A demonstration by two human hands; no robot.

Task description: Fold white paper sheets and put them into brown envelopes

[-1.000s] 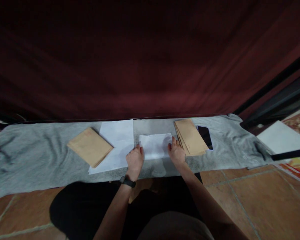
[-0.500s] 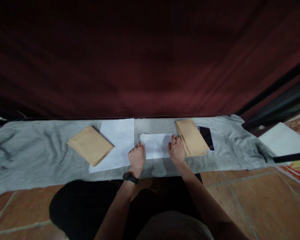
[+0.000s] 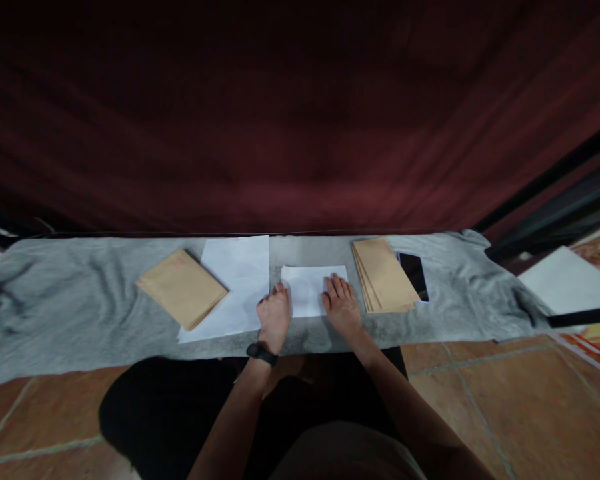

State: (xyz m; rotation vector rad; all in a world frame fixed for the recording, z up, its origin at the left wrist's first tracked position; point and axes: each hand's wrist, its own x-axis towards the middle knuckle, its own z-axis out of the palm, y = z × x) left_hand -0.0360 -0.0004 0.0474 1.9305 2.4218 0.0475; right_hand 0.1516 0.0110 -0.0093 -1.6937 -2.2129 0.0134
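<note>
A folded sheet of white paper (image 3: 307, 293) lies in front of me on the grey cloth. At its left edge is my left hand (image 3: 274, 312), fingers curled closed against the paper's edge; a dark band circles that wrist. My right hand (image 3: 343, 308) rests flat on the paper's right part, fingers stretched and slightly spread. To the left, larger white sheets (image 3: 243, 280) lie partly under a stack of brown envelopes (image 3: 181, 288). Several more brown envelopes (image 3: 386, 275) are fanned out just right of my right hand.
A dark phone (image 3: 414, 275) lies beside the right envelopes, partly covered by them. The grey cloth (image 3: 473, 287) covers the long narrow surface, with a dark red curtain (image 3: 300, 147) behind it. Farther right are a white flat sheet (image 3: 570, 280) and dark bars (image 3: 545, 180).
My right hand has moved left from the paper's right edge onto its surface, and its fingers have flattened out. My left hand has stayed at the left edge.
</note>
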